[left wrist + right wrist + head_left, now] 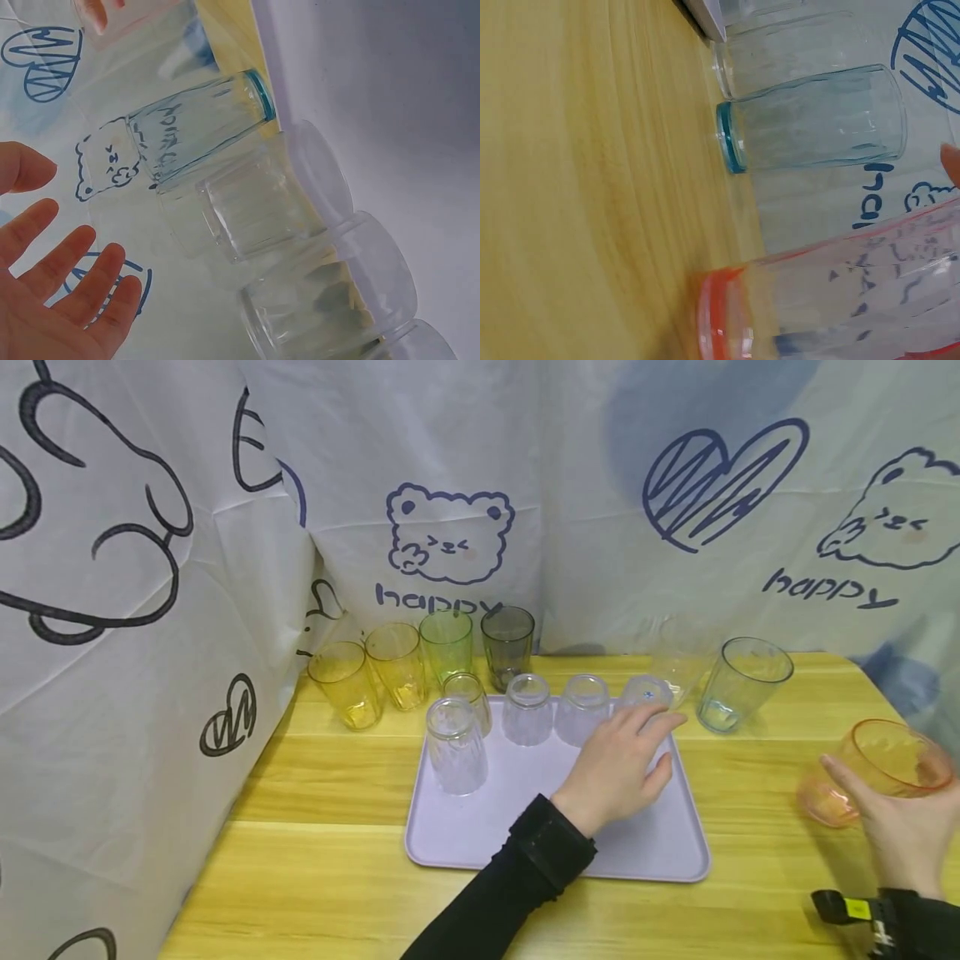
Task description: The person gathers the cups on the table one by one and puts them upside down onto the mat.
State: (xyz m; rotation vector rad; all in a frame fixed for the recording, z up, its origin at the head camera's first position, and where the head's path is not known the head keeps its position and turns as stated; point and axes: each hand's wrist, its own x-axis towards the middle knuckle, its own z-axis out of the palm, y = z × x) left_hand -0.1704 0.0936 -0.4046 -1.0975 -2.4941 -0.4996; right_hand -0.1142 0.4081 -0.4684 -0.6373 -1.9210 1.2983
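Observation:
On the right, my right hand (903,831) holds an orange-tinted glass (825,797) that is mouth up, with the thumb across its near left side and the other fingers mostly hidden. One fingertip also shows beside this glass in the right wrist view. Over the lilac tray (517,835), my left hand (618,764) hovers with fingers spread and holds nothing. Closest to its fingertips is an upside-down clear glass (643,691) at the tray's back right. More upside-down clear glasses (527,714) line the tray's back, and a taller one (457,752) stands at its left.
Behind the tray stand two yellow glasses (347,689), a green glass (447,643) and a grey glass (507,643), all mouth up. A clear glass (686,652) and a bluish glass (738,689) stand right of them. Printed cloth (585,485) hangs behind the wooden table (322,852).

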